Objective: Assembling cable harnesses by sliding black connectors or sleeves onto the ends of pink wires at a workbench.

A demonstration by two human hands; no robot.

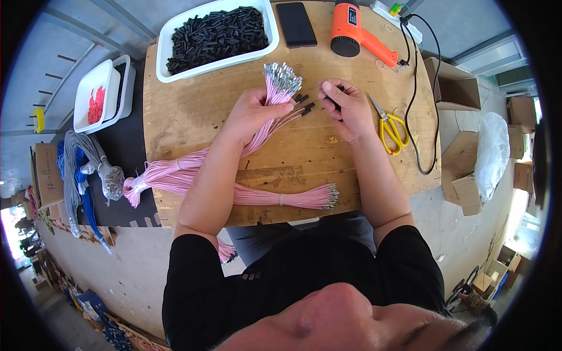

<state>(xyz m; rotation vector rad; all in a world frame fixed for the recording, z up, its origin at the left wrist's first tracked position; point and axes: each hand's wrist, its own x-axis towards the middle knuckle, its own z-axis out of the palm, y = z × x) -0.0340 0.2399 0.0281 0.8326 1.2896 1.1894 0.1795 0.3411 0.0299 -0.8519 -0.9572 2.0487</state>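
My left hand (254, 111) grips a bundle of pink wires (275, 88) with metal terminals fanned out at the top. A few of those wires stick out to the right with short black sleeves (305, 105) on their ends. My right hand (345, 105) is closed beside them, pinching a small black sleeve between its fingertips. Another tied bundle of pink wires (281, 198) lies on the wooden board (187, 111) under my forearms. A white tray of black sleeves (213, 35) stands at the back.
Yellow-handled scissors (391, 130), an orange heat gun (354, 32) with a black cord, and a dark phone (296, 23) lie on the board. White bins (100, 93) and grey and blue wire bundles (79, 169) sit left. Cardboard boxes (453, 88) stand right.
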